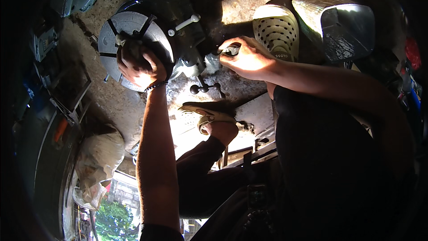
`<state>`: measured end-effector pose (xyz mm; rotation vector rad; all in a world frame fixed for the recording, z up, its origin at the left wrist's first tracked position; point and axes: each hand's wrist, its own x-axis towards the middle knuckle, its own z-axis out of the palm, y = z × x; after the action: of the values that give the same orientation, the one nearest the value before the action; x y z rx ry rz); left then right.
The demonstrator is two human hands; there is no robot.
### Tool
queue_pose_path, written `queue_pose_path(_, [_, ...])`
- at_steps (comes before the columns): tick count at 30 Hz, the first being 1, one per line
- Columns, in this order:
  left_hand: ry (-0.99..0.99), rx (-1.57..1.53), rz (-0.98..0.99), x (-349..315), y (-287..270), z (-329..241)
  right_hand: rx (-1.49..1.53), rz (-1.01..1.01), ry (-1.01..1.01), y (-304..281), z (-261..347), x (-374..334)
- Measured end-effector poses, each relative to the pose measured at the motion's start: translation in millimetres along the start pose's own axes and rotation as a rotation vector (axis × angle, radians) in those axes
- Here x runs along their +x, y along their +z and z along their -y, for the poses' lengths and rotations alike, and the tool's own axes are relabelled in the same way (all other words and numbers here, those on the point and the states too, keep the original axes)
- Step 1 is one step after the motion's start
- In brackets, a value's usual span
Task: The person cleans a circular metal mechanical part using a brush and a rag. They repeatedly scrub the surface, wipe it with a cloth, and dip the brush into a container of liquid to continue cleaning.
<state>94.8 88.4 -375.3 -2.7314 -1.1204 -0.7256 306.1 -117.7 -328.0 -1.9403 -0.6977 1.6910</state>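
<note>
A round grey metal rotary table (109, 33) with radial slots is tipped up on its dark base at the upper left. My left hand (140, 64) lies on its face near the center, fingers curled down. A small pale grey bunched thing (120, 39), perhaps a rag, shows at the fingertips. Right of the base, my right hand (247, 58) is closed, thumb and fingers curled around a small greyish thing (232, 50) whose kind I cannot make out. A lever with ball ends (183, 25) and a ball-ended handle (205, 88) stick out from the base between my hands.
A beige perforated clog (276, 31) and a metal container (347, 31) are at the upper right. My other foot, in a beige clog (209, 116), rests below the base. A whitish sack (100, 156) and metal frames (73, 102) line the left side.
</note>
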Motion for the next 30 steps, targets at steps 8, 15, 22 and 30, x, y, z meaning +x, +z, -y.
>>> queue_pose_path(8, [-0.021,0.003,-0.003,0.0,-0.9,-1.6,-0.187,0.079,0.104,-10.5,4.1,-2.5])
queue_pose_path(15, [0.012,-0.061,0.033,0.6,-2.3,1.2,0.096,0.115,0.151,-30.2,-11.6,3.4])
queue_pose_path(22, [-0.03,-0.043,0.069,-2.9,-2.4,1.2,0.103,0.065,0.102,-52.0,-20.9,6.3])
queue_pose_path(30, [-0.025,0.016,0.063,0.5,-3.6,-2.5,0.036,-0.024,0.086,-63.8,15.0,-4.0])
